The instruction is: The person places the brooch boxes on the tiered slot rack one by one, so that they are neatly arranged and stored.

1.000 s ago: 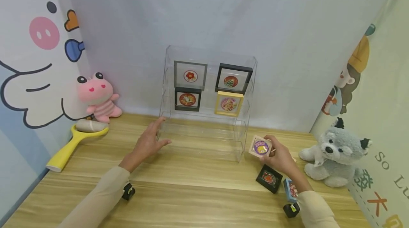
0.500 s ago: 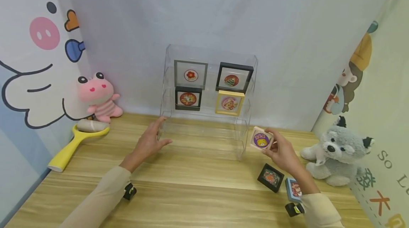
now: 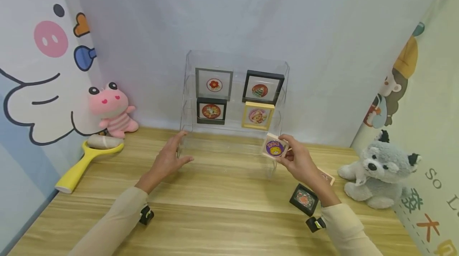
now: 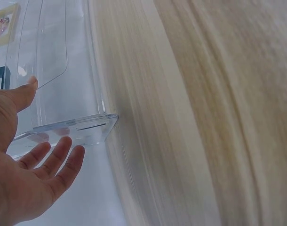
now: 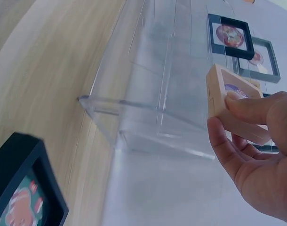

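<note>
A clear acrylic tiered stand (image 3: pixel 222 146) rises at the middle of the table. My right hand (image 3: pixel 299 160) pinches a small square light-wood picture frame (image 3: pixel 275 148) with a purple bear picture, in front of the stand's lower right side. In the right wrist view the thumb lies on the wooden frame's (image 5: pixel 220 96) front, with fingers behind. My left hand (image 3: pixel 166 160) is at the stand's left side panel (image 4: pixel 89 123), thumb and fingers spread; contact cannot be told. Upper tiers bear a grey frame (image 3: pixel 214 97), two black frames (image 3: pixel 210 121) (image 3: pixel 263 73) and a yellow frame (image 3: pixel 259 105).
A black frame (image 3: pixel 304 199) and a pale frame (image 3: pixel 326 177) lie on the table at right, the latter partly behind my right forearm. A grey plush dog (image 3: pixel 376 172) sits farther right. At left are a pink plush toy (image 3: pixel 111 108) and a yellow-handled lint roller (image 3: pixel 77 170).
My right hand has carried the bear frame left and slightly up, from beside the stand to its lower right front. The left hand stays put. The blue frame is now hidden by the right arm.
</note>
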`<move>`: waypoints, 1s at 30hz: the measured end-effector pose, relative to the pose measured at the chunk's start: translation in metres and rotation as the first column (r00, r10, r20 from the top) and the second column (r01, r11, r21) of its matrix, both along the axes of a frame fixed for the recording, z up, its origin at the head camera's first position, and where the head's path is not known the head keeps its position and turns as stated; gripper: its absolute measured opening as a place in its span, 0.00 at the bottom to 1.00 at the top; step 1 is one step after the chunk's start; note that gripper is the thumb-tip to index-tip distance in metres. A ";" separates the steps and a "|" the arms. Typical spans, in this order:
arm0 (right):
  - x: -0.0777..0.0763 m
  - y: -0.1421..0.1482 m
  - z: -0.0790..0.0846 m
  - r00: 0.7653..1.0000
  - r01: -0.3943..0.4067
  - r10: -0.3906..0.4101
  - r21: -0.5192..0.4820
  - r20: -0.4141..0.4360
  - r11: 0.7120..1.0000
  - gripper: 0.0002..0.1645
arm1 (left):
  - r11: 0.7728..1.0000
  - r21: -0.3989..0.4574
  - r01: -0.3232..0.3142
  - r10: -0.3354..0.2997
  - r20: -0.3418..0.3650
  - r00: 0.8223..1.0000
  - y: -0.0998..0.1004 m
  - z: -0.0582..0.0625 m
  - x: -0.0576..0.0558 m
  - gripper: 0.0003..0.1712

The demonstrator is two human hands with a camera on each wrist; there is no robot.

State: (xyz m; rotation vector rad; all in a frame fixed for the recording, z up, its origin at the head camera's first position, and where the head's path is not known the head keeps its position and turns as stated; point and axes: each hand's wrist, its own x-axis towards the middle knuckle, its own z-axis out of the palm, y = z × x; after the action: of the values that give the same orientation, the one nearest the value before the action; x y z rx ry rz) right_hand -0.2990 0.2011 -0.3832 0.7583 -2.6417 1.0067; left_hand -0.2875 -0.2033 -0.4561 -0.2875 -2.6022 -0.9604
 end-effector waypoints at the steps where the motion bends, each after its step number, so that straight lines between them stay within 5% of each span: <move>1: -0.002 -0.004 -0.001 1.000 -0.012 0.013 0.002 -0.009 1.000 0.35 | 1.000 0.004 0.001 -0.001 0.004 1.000 0.000 0.000 0.000 0.49; 30: -0.037 -0.108 -0.017 0.976 -0.113 0.117 0.031 -0.182 0.993 0.32 | 1.000 0.006 0.000 0.000 0.014 1.000 0.000 0.001 0.001 0.49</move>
State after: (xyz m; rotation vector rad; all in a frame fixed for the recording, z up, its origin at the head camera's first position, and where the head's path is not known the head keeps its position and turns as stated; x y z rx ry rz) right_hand -0.3360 0.0934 -0.4000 0.9693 -2.4786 0.8917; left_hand -0.2860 -0.2029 -0.4554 -0.2802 -2.6111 -0.9740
